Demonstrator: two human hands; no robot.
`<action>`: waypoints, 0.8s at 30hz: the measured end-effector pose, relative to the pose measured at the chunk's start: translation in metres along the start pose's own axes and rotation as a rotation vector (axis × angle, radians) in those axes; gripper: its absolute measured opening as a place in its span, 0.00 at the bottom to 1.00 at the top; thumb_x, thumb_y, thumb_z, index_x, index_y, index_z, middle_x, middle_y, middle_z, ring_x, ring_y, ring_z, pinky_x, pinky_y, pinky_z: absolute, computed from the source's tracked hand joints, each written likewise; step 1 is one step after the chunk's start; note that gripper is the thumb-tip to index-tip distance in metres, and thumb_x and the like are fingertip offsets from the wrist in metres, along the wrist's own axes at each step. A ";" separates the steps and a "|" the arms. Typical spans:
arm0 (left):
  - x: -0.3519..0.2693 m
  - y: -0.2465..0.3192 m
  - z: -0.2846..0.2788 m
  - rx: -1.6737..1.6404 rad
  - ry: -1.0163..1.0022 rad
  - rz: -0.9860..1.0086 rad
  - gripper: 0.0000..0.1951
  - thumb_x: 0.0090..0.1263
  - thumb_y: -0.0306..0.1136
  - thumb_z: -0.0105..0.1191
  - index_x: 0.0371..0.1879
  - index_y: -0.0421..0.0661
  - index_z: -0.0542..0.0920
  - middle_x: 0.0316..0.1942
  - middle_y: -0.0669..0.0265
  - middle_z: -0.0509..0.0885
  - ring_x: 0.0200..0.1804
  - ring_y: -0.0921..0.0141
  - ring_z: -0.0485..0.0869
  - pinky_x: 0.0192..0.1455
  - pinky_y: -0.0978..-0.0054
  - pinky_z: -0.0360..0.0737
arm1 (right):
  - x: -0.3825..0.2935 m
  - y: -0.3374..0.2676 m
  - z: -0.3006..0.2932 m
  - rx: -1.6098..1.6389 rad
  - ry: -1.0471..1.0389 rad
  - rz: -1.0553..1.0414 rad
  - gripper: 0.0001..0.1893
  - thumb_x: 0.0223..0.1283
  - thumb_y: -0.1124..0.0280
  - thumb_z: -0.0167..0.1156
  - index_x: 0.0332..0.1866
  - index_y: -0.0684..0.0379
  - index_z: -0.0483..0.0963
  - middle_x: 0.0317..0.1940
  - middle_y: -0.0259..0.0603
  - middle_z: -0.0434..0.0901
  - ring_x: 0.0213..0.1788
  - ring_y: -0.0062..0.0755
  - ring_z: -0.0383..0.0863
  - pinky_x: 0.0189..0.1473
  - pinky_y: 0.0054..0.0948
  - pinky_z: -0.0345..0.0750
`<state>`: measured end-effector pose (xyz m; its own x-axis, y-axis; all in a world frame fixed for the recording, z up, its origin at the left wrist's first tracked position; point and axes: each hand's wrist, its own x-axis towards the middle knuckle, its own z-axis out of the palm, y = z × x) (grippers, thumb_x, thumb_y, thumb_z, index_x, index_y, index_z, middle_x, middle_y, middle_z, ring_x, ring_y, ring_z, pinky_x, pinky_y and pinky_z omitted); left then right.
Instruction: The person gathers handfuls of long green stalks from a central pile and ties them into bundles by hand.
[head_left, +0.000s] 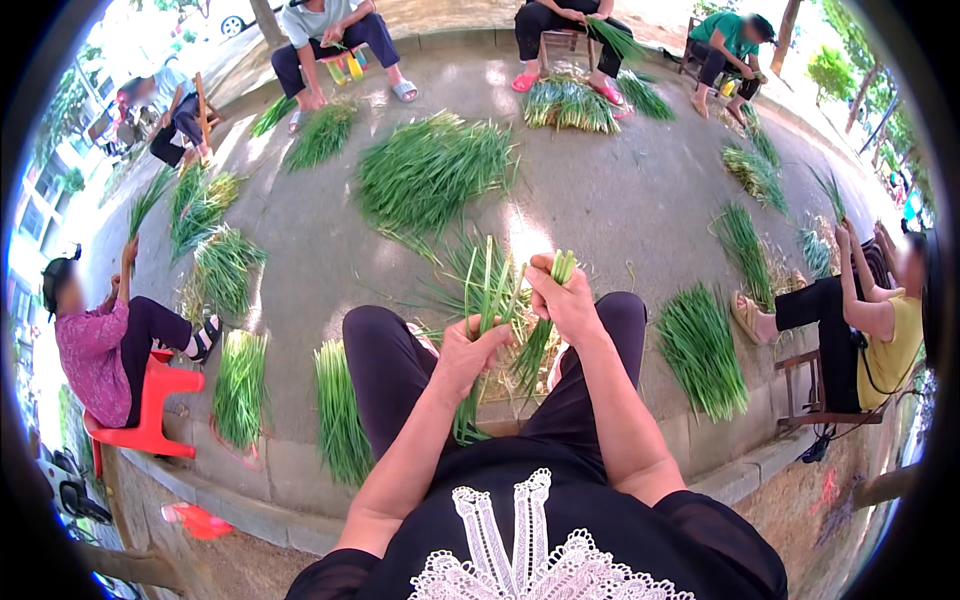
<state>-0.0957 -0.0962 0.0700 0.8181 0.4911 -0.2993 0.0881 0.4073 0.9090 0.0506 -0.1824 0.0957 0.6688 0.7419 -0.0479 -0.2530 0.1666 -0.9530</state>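
Note:
My left hand (469, 352) holds a few long green stalks (487, 289), their pale ends up and their leaves hanging below the palm. Close beside it, my right hand (559, 300) grips a thicker bunch of green stalks (534, 352), pale ends at the top, with its thumb and fingertips raised towards the stalks of the left. Both hands are above the gap between my knees. Loose leafy stalks (465, 270) lie on the ground beyond my hands, and yellowish trimmings (510, 386) are scattered between my feet.
Bundles of stalks lie left (341, 412) and right (701, 352) of my legs. A large green pile (435, 169) lies ahead on the pavement. Several people sit around with more bunches, one on a red plastic stool (161, 397), another on a wooden chair (825, 416). A kerb (262, 517) runs behind me.

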 end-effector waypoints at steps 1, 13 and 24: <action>0.001 -0.001 0.000 -0.017 -0.015 0.003 0.05 0.62 0.30 0.56 0.34 0.44 0.77 0.24 0.69 0.81 0.14 0.84 0.69 0.15 0.88 0.63 | 0.000 0.002 0.001 0.007 0.018 -0.008 0.07 0.58 0.74 0.56 0.38 0.65 0.70 0.15 0.28 0.67 0.13 0.14 0.62 0.14 0.17 0.58; 0.007 -0.002 -0.001 -0.117 0.003 -0.007 0.07 0.63 0.31 0.55 0.36 0.43 0.77 0.25 0.68 0.81 0.16 0.82 0.70 0.16 0.87 0.64 | 0.001 0.004 0.001 0.067 0.185 -0.034 0.05 0.56 0.79 0.53 0.38 0.64 0.69 0.13 0.29 0.65 0.11 0.16 0.61 0.13 0.18 0.57; 0.004 -0.004 0.003 -0.257 0.100 0.011 0.06 0.63 0.32 0.55 0.35 0.45 0.77 0.24 0.69 0.80 0.15 0.81 0.70 0.15 0.85 0.64 | -0.004 0.005 0.012 0.045 0.259 -0.120 0.06 0.56 0.78 0.54 0.39 0.63 0.69 0.15 0.29 0.67 0.13 0.14 0.63 0.14 0.16 0.60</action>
<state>-0.0910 -0.0979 0.0659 0.7566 0.5653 -0.3286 -0.0785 0.5774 0.8127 0.0380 -0.1769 0.0945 0.8506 0.5255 -0.0163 -0.1885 0.2759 -0.9425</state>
